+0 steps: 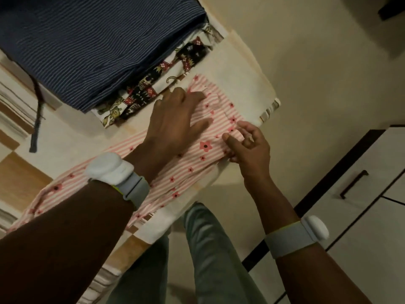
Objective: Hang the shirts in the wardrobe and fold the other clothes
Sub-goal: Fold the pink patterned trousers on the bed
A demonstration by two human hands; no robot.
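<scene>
Pink striped garment (192, 159) lies at the bed's (241, 84) right edge near its corner, mid-fold, long end trailing back along the near edge. Left hand (175, 126) presses flat on it, fingers straight; right hand (247, 143) pinches its edge fold. 2 folded pieces stacked behind: navy striped cloth (87, 44) over patterned cloth (153, 88). Fold unfinished; no wardrobe hanging visible.

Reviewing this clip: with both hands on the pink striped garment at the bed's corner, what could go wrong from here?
1. The pink striped garment lies at the corner of the bed, close to the edge; a pull by the right hand, which pinches its edge, might slide it off.
2. The left hand presses flat on only one part, so the long tail under the forearm may bunch and fold crooked.
</scene>
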